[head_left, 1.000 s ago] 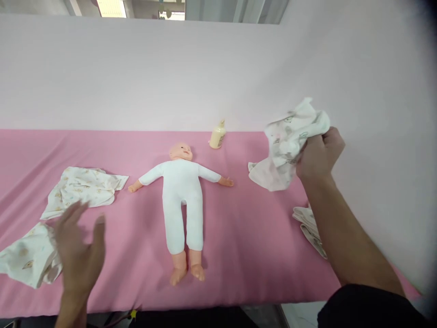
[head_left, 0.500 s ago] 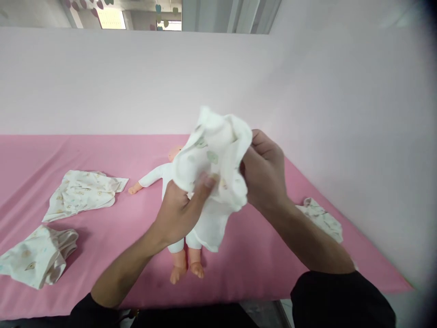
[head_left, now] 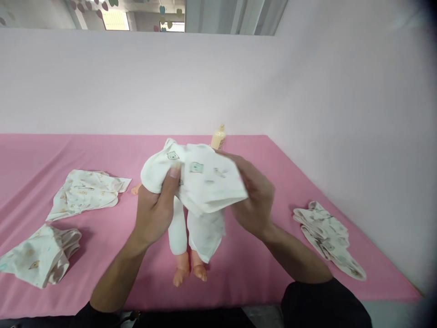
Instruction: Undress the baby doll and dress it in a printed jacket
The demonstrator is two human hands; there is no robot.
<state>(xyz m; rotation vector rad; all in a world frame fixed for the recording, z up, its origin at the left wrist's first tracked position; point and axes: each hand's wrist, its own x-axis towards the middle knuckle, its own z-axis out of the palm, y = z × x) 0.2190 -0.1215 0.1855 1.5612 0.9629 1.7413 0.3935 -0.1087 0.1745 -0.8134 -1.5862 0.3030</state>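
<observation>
Both my hands hold a white baby garment [head_left: 200,180] with small green prints, above the middle of the pink table [head_left: 259,255]. My left hand [head_left: 155,209] pinches its left part with the thumb on top. My right hand [head_left: 254,200] grips its right side from underneath. Below the garment lies a baby doll [head_left: 179,237] in a white suit, on its back with its bare feet toward me. The cloth hides its head and chest.
Two printed white garments lie at the left, one [head_left: 87,193] farther back and one [head_left: 41,255] near the front edge. Another garment [head_left: 326,234] lies at the right by the wall. A cream bottle [head_left: 218,136] stands at the back of the table.
My right hand brought the garment from the right to the middle, my left hand came up and took hold of it, and both have since lowered it over the doll.
</observation>
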